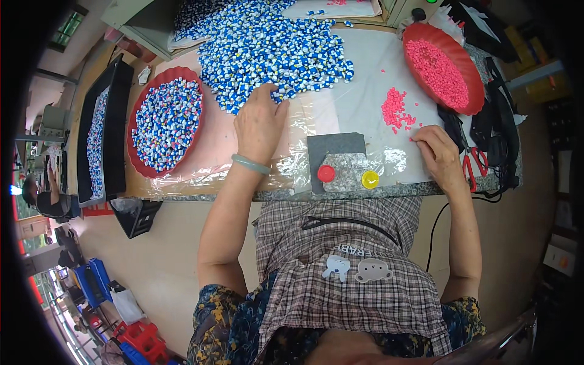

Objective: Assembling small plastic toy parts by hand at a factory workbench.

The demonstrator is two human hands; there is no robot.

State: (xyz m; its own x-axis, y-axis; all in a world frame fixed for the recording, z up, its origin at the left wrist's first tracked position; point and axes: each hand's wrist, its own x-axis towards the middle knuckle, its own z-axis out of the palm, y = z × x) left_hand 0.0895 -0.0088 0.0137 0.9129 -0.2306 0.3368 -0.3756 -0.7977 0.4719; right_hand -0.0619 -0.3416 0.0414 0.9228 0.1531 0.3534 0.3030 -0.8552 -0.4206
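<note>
My left hand (260, 118), a pale green bangle on its wrist, reaches to the near edge of a big heap of small blue-and-white pieces (274, 48). Its thumb stands apart from the fingers, whose tips touch the heap. My right hand (441, 157) is closed in a pinch, with a tiny pink bead-like piece (411, 139) at its fingertips. Just beyond it lies a loose scatter of pink pieces (395, 109). Between my hands, near the table edge, a speckled block (350, 167) bears a red round cap (326, 174) and a yellow round cap (370, 179), beside a dark grey pad (322, 146).
A red scalloped tray (137, 159) of blue-and-white pieces with some pink stands left. Beyond it is a long black bin (114, 137). Another red tray (476, 97) holds pink pieces at the far right, near red-handled scissors (468, 167) and black cables. Another person (52, 198) is far left.
</note>
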